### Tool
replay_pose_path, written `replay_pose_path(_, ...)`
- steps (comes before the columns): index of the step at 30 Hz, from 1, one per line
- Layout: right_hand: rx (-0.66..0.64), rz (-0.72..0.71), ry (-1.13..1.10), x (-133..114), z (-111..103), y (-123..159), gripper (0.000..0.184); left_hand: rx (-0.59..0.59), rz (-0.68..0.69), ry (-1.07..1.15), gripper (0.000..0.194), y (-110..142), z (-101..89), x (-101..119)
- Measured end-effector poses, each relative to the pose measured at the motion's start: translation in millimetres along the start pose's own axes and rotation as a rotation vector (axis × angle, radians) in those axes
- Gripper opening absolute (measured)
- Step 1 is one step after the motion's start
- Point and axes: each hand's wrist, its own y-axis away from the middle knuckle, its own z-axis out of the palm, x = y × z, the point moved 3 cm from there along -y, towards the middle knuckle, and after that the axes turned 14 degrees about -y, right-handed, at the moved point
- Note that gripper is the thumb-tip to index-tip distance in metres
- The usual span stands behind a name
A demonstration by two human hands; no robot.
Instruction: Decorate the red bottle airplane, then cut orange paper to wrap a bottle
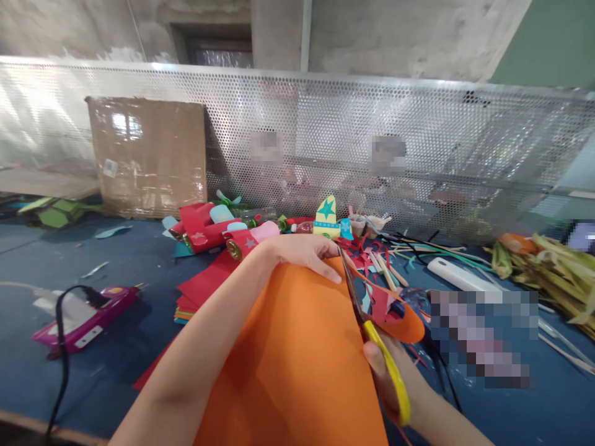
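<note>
A large orange sheet of paper [302, 347] fills the middle of the view, close to me. My left hand [309, 251] reaches across its far edge, thumb on top and fingers bent behind, gripping the paper. Yellow-handled scissors [388, 365] are in my right hand [383, 371], at the sheet's right side; their dark blades point away from me and lie along the paper's edge near my left fingertips. A narrow orange strip [409, 322] curls off to the right of the blades, partly cut from the sheet. Some right fingers are hidden behind the handles.
Red paper sheets [204, 285] are stacked at left, by decorated red bottles [204, 226]. A purple power strip [88, 319] with cables lies farther left. Paper scraps [367, 254], a white tool [458, 272] and dry corn husks [543, 266] lie right. A cardboard panel [149, 158] leans on perforated metal [334, 130].
</note>
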Motion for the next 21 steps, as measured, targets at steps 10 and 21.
replay_pose_path(10, 0.057, -0.023, -0.036, -10.4, -9.2, -9.6, 0.059, 0.223, 0.024, -0.116, 0.050, 7.3, -17.7, -7.2)
replay_pose_path(21, -0.086, 0.539, 0.634, 28.1, -30.3, -28.9, 0.024, 0.334, -0.198, -0.150, 0.055, 31.2, -36.8, -17.0)
